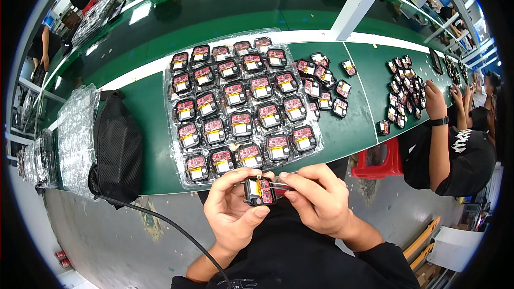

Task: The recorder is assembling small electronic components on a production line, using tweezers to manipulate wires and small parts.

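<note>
OK, L hand (229,210) holds device (261,192), R hand (324,201) tweezers (280,186).

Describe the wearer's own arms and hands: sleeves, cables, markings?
Left hand and right hand: no gloves, rings or watch visible. Both forearms are uncovered up to black fabric sleeves, no markings visible on them. A round black cable crosses the left forearm in view.

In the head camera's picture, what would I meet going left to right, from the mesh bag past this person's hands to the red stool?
Black mesh bag → left hand → small black-cased device → slim metal tool → right hand → red stool.
</note>
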The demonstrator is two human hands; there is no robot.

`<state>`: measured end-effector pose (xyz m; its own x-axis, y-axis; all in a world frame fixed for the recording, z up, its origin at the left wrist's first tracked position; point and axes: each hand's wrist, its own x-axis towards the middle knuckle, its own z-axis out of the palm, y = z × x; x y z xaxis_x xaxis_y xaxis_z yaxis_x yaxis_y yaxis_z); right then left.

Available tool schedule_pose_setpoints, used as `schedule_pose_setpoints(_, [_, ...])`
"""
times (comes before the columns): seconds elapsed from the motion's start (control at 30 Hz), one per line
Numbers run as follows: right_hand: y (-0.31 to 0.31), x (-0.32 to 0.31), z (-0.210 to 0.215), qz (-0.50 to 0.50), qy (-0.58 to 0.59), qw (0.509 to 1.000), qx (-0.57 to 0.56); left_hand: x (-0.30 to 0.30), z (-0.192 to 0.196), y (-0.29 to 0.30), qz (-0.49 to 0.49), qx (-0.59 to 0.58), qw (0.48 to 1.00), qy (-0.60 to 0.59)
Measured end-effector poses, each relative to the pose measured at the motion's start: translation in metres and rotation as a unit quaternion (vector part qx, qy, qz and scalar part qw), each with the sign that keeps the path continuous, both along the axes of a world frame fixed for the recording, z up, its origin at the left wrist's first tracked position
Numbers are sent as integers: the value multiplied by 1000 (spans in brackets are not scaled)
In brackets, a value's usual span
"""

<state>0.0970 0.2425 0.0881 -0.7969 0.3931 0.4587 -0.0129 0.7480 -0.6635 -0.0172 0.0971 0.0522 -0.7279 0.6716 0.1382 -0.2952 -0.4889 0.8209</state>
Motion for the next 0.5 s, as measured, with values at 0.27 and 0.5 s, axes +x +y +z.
schedule_pose_setpoints(0.27, [3, 1, -11, -25, 63, 981, 183, 0, -3, -2, -22, 9, 999, -39])
schedule_pose_setpoints(0.5, [2, 0, -14, -21, 75, 975, 208, 1, -4, -3, -47, 4, 998, -47])
